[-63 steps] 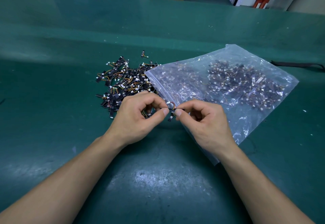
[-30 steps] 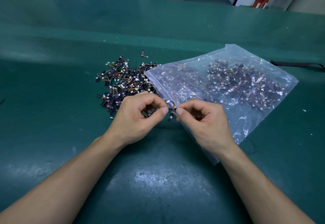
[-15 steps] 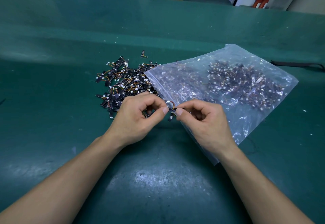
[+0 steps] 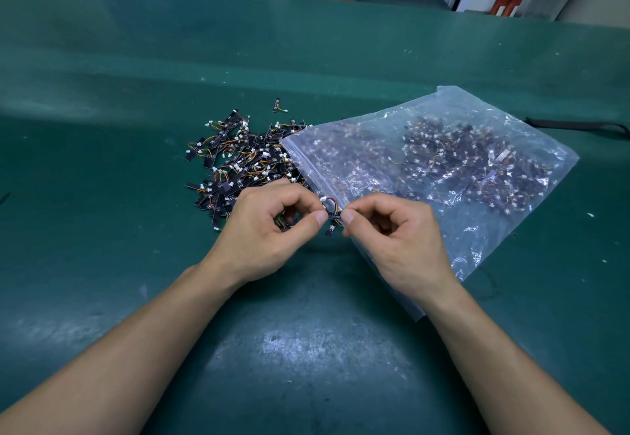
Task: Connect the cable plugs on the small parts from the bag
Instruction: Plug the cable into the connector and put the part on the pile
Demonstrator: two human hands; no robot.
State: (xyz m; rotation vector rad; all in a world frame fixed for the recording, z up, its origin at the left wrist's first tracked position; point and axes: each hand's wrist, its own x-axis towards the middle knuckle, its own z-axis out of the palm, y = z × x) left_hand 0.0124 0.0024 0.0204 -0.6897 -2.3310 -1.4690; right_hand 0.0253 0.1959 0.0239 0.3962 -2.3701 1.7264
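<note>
We pinch one small wired part [image 4: 333,213] with thumb and forefinger of our left hand [image 4: 269,230] and right hand [image 4: 399,240], other fingers curled, just beside the clear bag [image 4: 443,120].

Both bare forearms are stretched forward and angled inward. The left hand [image 4: 269,230] and the right hand [image 4: 399,240] are held close together, fingers [image 4: 300,200] curled, thumb tips nearly meeting, and a small part [image 4: 332,211] is pinched between them.

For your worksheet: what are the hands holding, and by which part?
The left hand and right hand pinch one small part by its opposite ends.
</note>
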